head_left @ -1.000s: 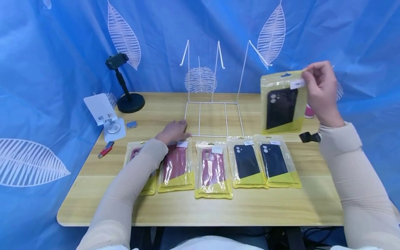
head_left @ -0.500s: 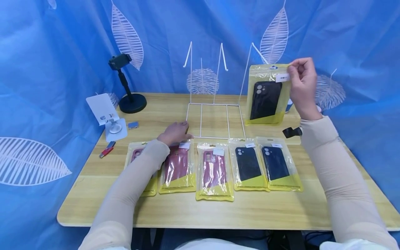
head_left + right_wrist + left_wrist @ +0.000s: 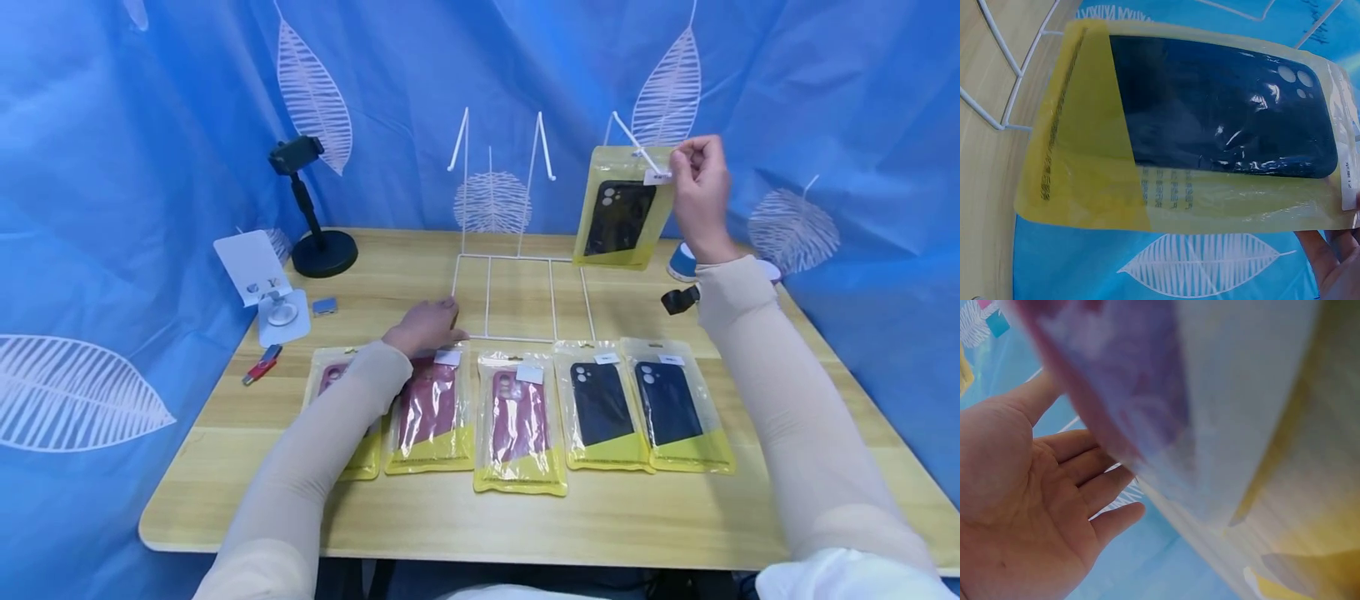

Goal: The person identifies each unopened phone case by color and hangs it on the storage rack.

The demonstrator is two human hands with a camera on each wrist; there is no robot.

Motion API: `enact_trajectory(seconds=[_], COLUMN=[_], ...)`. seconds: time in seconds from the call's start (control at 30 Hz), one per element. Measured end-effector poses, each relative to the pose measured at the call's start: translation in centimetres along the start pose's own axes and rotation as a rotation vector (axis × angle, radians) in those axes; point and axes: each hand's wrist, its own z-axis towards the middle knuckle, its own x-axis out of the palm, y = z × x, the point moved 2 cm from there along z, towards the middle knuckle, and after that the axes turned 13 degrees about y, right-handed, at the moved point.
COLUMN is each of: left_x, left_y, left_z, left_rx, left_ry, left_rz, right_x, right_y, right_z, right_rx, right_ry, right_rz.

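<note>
My right hand (image 3: 699, 196) is raised above the far right of the worktop (image 3: 525, 508), and its fingers (image 3: 684, 163) pinch the top corner of a yellow-and-clear pouch (image 3: 621, 208), just by the white label. Inside that pouch sits a black phone case (image 3: 619, 218), camera holes uppermost; in the right wrist view the same pouch (image 3: 1191, 131) fills the frame, the dark case (image 3: 1222, 106) in its clear part and printed yellow below it. The pouch hangs upright from my fingers, and its top edge is at the rightmost prong of the white wire display rack (image 3: 517, 242), which crosses in front of the pouch's upper edge; I cannot tell whether the prong passes through the hang hole.

My left hand (image 3: 427, 323) rests palm down on the worktop, its fingers relaxed and holding nothing, with the fingertips at the near left corner of the rack's base. The left wrist view shows the open palm (image 3: 1016, 506) and loosely spread fingers.

Just toward me from those left fingers lies a row of five more pouches. Three hold red phone cases (image 3: 517, 412); my left sleeve covers part of the leftmost one. To their right, two hold dark phone cases (image 3: 633, 404), below my right forearm.

Left of my left fingers stand a black phone holder (image 3: 311, 212) and a white stand (image 3: 262, 283).
</note>
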Motion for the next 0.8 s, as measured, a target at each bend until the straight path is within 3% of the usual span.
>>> enact_trajectory(seconds=[0.3,0.6,0.8], left_x=[0.2,0.4,0.3], left_y=[0.0,-0.3,-0.1], left_z=[0.1,-0.1,-0.2], left_rx=[-0.008,-0.013,-0.020], left_ry=[0.004,0.013,0.013], left_rz=[-0.011,-0.029,-0.036], right_x=[0.7,1.7,2.2], right_y=[-3.5,-4.5,-4.6], right_z=[3.9,5.9,6.6], right_rx=[0.095,0.155,0.185], right_ry=[0.012,-0.019,-0.005], right_rz=[-0.089,-0.230,-0.226])
